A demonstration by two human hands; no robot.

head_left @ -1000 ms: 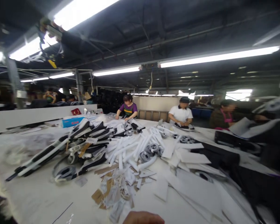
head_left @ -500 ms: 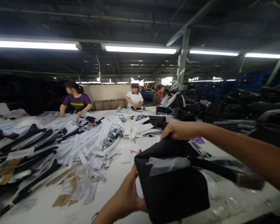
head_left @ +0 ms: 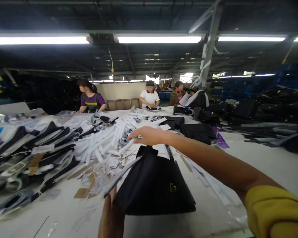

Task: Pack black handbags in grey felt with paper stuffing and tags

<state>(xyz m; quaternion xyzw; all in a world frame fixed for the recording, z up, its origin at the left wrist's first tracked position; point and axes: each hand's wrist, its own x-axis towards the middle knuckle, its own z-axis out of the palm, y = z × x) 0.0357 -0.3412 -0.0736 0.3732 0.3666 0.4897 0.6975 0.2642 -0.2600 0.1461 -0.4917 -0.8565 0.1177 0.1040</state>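
Note:
A black handbag [head_left: 154, 188] with a small gold clasp [head_left: 173, 187] stands tilted above the white table in front of me. My left hand [head_left: 111, 211] grips it at the lower left side, its fingers partly hidden behind the bag. Along that side, a pale, narrow strip [head_left: 123, 176] slants down from near the bag's top. My right hand [head_left: 147, 135] is over the top of the bag, fingers reaching left and slightly parted, with nothing visible between them. Whether it touches the bag's top is unclear.
White strips and rolls [head_left: 101, 140] are heaped mid-table, with paper scraps and brown tags [head_left: 81, 192] nearer. Black straps [head_left: 39, 148] pile up at left. Flat black pieces [head_left: 198, 132] and purple plastic [head_left: 221, 137] lie right. Several co-workers [head_left: 150, 97] work across the table.
The bag has turned so its front with the gold clasp faces me. My right hand has left the bag's upper edge and moved left. The view has swung left and down.

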